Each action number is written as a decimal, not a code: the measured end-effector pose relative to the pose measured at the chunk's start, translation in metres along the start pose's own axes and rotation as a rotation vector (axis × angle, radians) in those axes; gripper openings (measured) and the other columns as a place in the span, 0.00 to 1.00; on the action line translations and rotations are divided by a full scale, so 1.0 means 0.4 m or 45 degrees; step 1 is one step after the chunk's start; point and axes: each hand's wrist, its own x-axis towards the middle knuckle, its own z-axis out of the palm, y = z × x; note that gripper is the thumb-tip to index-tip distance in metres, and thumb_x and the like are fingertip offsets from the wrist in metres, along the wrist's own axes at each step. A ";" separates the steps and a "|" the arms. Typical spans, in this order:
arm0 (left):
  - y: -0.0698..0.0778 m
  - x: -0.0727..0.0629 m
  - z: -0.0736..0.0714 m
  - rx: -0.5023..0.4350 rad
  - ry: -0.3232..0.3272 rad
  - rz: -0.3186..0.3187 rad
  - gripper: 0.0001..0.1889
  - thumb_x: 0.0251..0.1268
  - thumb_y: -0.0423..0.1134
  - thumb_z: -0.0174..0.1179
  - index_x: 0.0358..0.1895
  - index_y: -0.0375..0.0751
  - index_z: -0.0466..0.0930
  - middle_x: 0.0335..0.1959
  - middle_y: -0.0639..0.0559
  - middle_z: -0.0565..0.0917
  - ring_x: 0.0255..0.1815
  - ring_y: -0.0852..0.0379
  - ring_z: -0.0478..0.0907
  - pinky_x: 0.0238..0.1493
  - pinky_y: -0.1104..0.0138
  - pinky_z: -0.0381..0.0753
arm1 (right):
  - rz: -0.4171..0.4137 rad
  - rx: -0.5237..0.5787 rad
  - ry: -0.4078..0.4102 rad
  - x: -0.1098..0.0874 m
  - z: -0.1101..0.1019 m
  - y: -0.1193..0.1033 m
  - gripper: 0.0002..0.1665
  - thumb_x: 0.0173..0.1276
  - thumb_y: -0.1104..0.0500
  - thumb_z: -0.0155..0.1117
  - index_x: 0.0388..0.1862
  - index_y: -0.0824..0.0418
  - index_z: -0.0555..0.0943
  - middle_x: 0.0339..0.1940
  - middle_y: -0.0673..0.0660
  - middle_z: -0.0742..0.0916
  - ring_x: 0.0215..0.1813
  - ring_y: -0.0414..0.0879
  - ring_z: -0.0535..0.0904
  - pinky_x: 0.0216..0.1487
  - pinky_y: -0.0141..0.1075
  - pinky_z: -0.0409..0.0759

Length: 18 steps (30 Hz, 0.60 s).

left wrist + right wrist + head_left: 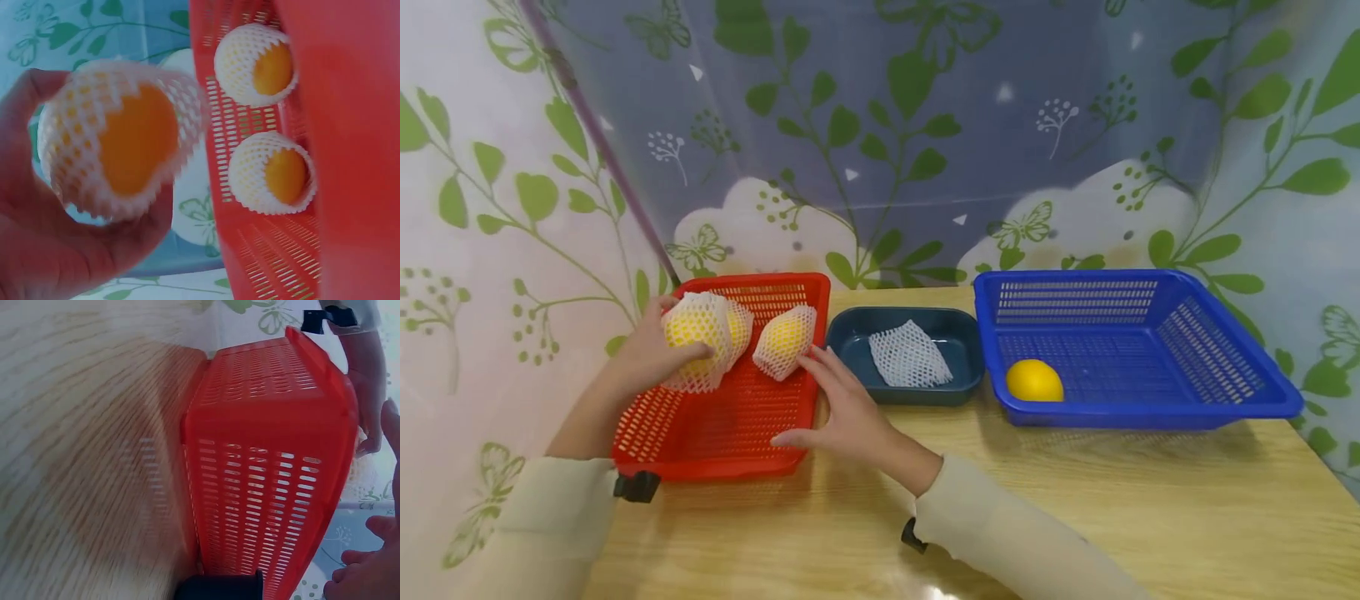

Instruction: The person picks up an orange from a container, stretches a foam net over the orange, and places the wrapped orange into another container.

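My left hand [647, 354] grips a round yellow fruit [694, 340] in a white foam net sleeve, above the left side of the red basket [722, 433]. In the left wrist view, the held fruit [139, 140] shows bare skin through the sleeve's opening. Two more sleeved fruits, one upper [256, 64] and one lower [272, 172], lie in the basket. My right hand [853, 412] is at the basket's right rim, thumb and fingers spread, holding nothing. Its fingertips are close to the right sleeved fruit [786, 342]; whether they touch is unclear.
A dark teal tray [966, 392] with an empty foam net sleeve [910, 354] stands right of the red basket. Beyond it is a blue basket [1157, 417] with one bare yellow fruit [1034, 381]. Everything stands on a wooden table [1075, 492] before a leaf-patterned curtain.
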 end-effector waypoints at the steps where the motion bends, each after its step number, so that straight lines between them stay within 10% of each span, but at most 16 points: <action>1: -0.006 0.004 -0.001 0.071 0.002 0.008 0.47 0.58 0.46 0.66 0.71 0.31 0.44 0.52 0.28 0.69 0.45 0.39 0.73 0.36 0.62 0.76 | -0.013 -0.051 -0.012 0.001 0.005 -0.001 0.60 0.49 0.33 0.75 0.77 0.46 0.58 0.79 0.47 0.54 0.80 0.48 0.44 0.69 0.59 0.61; 18: 0.068 -0.010 -0.029 0.698 -0.181 0.083 0.43 0.46 0.51 0.70 0.62 0.39 0.57 0.47 0.24 0.70 0.41 0.32 0.74 0.32 0.46 0.76 | -0.106 -0.549 -0.287 0.017 0.033 -0.001 0.58 0.54 0.19 0.54 0.75 0.52 0.63 0.80 0.53 0.52 0.80 0.49 0.38 0.77 0.47 0.46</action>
